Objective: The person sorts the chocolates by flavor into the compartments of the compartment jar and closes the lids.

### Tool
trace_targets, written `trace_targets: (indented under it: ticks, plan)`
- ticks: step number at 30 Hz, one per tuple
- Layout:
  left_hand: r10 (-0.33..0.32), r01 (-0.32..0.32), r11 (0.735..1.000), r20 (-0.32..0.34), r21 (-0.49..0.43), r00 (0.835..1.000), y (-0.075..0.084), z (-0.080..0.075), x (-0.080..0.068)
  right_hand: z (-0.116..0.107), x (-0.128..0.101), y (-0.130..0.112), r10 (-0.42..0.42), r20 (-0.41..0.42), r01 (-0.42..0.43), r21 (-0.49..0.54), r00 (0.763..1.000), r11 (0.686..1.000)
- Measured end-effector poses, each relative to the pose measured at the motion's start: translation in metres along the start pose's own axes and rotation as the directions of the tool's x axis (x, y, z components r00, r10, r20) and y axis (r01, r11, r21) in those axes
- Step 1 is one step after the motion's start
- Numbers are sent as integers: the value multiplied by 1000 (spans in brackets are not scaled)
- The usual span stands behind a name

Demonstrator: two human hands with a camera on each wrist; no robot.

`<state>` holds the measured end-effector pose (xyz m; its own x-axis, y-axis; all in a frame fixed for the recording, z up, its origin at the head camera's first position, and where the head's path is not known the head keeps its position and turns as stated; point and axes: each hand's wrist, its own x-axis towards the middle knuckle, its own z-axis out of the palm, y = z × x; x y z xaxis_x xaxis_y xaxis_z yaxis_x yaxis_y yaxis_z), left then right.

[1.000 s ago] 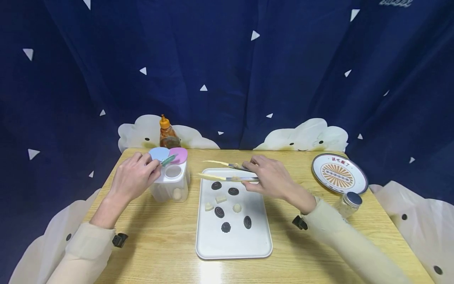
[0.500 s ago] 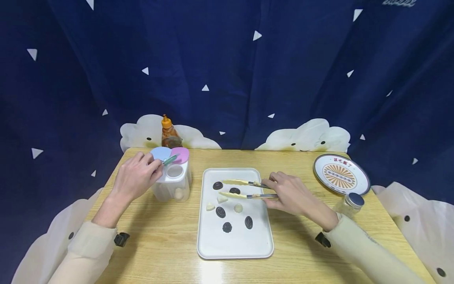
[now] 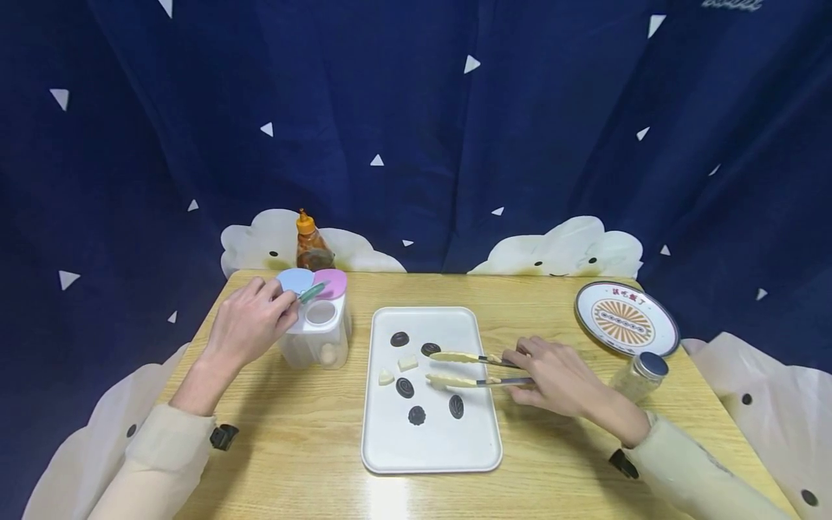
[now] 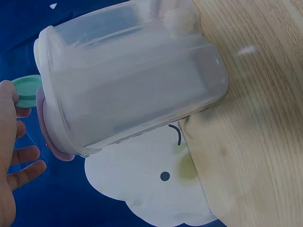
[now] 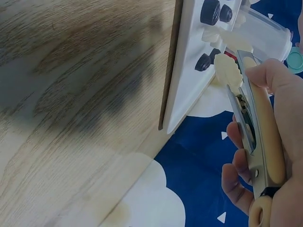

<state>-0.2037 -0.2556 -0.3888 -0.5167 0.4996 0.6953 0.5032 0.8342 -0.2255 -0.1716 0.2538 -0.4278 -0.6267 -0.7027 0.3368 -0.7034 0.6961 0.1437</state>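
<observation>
My left hand (image 3: 256, 318) pinches the small green flip lid (image 4: 27, 90) of a clear storage container (image 3: 312, 348), keeping it raised beside an uncovered round opening. A pale piece (image 4: 180, 22) shows inside the container. My right hand (image 3: 552, 379) grips a pair of tongs (image 5: 269, 137), whose two cream tips stand apart over the white tray (image 3: 429, 455). Several dark molded chocolates (image 3: 405, 388) lie on the tray with a white block (image 3: 408, 362) and a white wedge (image 3: 386, 377). The lower tong tip covers the spot where a round white piece lay earlier.
Blue (image 3: 295, 280) and pink (image 3: 331, 283) lids cover other openings of the container. A sauce bottle (image 3: 312, 245) stands behind it. At the right are a patterned plate (image 3: 620, 320) and a jar with a dark cap (image 3: 643, 372). A blue curtain (image 3: 416, 130) hangs behind the table.
My right hand has brought the tongs from above the tray's far edge down and to the right, over its right middle. My left hand has stayed at the green lid.
</observation>
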Motion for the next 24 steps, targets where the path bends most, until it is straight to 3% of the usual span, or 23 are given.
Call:
trace_targets:
  ticks: [17,24]
  plan:
    - [7,-7,1000,-26,-2,1000,-1,2,0,-4,9,8,9,90,-10,15,996,1000]
    - [6,-6,1000,-19,-3,1000,-1,2,-1,1,1,11,-11,81,10,16,997,1000]
